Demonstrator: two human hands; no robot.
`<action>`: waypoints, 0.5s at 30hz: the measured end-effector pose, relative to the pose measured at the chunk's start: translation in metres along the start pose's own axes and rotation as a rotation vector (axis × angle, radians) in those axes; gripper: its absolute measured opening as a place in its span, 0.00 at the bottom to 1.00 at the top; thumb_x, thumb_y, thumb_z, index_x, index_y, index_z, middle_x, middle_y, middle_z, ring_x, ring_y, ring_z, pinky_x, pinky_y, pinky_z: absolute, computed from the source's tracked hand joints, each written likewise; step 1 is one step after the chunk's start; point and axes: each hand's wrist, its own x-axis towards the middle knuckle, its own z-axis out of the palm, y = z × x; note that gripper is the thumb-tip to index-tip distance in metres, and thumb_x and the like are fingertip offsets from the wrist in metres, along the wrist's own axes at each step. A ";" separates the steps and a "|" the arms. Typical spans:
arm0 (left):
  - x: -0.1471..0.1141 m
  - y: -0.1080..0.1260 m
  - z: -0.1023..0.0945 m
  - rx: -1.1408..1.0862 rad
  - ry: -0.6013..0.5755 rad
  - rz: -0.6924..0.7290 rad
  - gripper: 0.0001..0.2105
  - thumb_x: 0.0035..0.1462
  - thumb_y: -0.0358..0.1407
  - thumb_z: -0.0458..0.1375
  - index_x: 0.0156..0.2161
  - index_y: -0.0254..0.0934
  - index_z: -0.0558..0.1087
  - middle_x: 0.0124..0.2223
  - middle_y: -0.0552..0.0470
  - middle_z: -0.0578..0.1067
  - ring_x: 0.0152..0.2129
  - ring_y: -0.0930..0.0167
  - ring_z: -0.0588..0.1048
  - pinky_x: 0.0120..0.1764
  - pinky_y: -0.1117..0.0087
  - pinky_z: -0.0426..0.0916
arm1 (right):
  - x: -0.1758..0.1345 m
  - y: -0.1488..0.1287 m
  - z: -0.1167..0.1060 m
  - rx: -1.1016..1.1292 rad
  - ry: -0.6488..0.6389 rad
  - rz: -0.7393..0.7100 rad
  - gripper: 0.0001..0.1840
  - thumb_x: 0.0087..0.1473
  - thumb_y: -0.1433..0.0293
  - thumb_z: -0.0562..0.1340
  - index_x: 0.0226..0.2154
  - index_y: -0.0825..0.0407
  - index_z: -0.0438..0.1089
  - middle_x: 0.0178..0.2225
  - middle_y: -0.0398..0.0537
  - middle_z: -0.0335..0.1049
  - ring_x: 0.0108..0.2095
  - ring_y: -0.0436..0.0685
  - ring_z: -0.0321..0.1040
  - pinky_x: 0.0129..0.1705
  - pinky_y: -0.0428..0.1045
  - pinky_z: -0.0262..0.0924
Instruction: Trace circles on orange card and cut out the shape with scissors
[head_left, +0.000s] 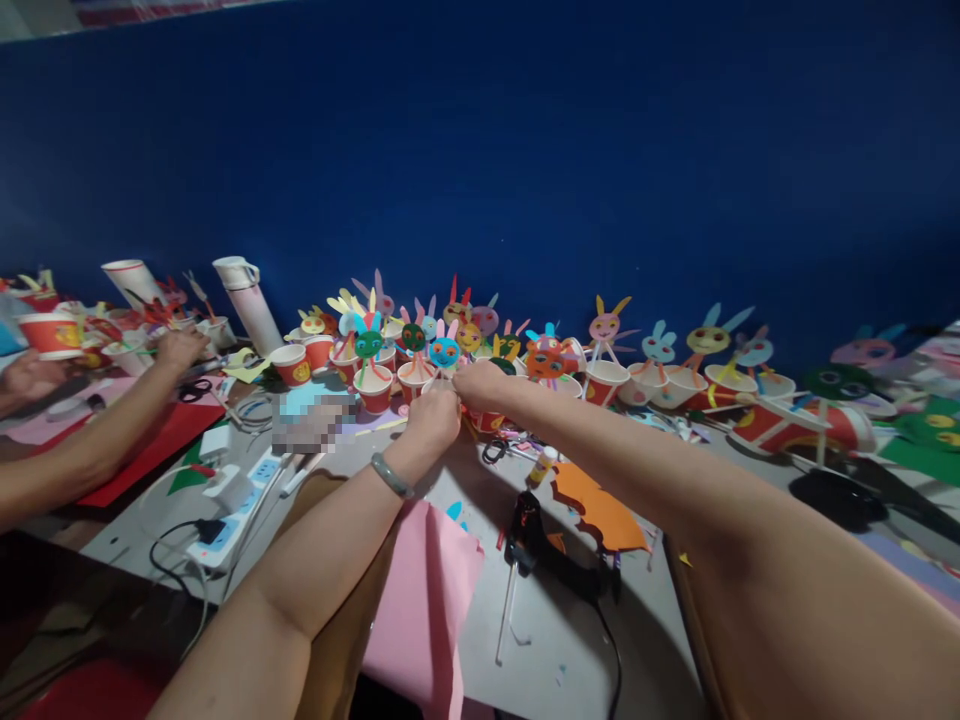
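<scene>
In the middle of the table, my left hand [435, 416], with a bangle on the wrist, is closed and its fingers meet those of my right hand. My right hand [481, 386] is closed too, its knuckles turned up. Just above both hands rises a blue paper rabbit head [444, 352] with pink ears, on a thin stem. What my fingers pinch is hidden behind them. Beside my left hand stand red-and-white paper cups [373, 392], one bearing a green rabbit head [368, 345] with blue ears. An orange paper head [553, 358] sits right of my right hand.
More cups with paper rabbits line the blue wall. A black glue gun [529, 535] lies before me, near orange paper [600, 505] and pink paper [420, 600]. A power strip [244, 515] with cables lies left. Another person's arms [112, 430] work at far left.
</scene>
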 end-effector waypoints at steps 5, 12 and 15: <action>0.001 0.000 0.002 -0.022 0.021 -0.002 0.15 0.68 0.34 0.48 0.50 0.35 0.75 0.51 0.40 0.78 0.47 0.60 0.78 0.45 0.64 0.73 | 0.000 0.003 -0.001 -0.029 0.003 -0.003 0.21 0.63 0.62 0.63 0.55 0.54 0.68 0.54 0.54 0.70 0.49 0.60 0.72 0.50 0.60 0.70; 0.002 -0.001 0.004 -0.048 0.031 -0.008 0.14 0.67 0.34 0.49 0.49 0.35 0.76 0.50 0.39 0.78 0.46 0.61 0.78 0.47 0.64 0.72 | 0.000 0.001 0.000 -0.040 0.025 0.010 0.20 0.64 0.62 0.63 0.55 0.54 0.68 0.54 0.54 0.70 0.49 0.60 0.72 0.50 0.60 0.70; 0.002 -0.001 0.004 -0.059 0.033 0.001 0.14 0.67 0.33 0.49 0.48 0.35 0.76 0.49 0.40 0.78 0.46 0.61 0.78 0.47 0.63 0.72 | 0.000 -0.001 0.000 -0.037 0.029 0.020 0.21 0.63 0.62 0.63 0.55 0.54 0.68 0.54 0.54 0.70 0.49 0.60 0.72 0.50 0.60 0.70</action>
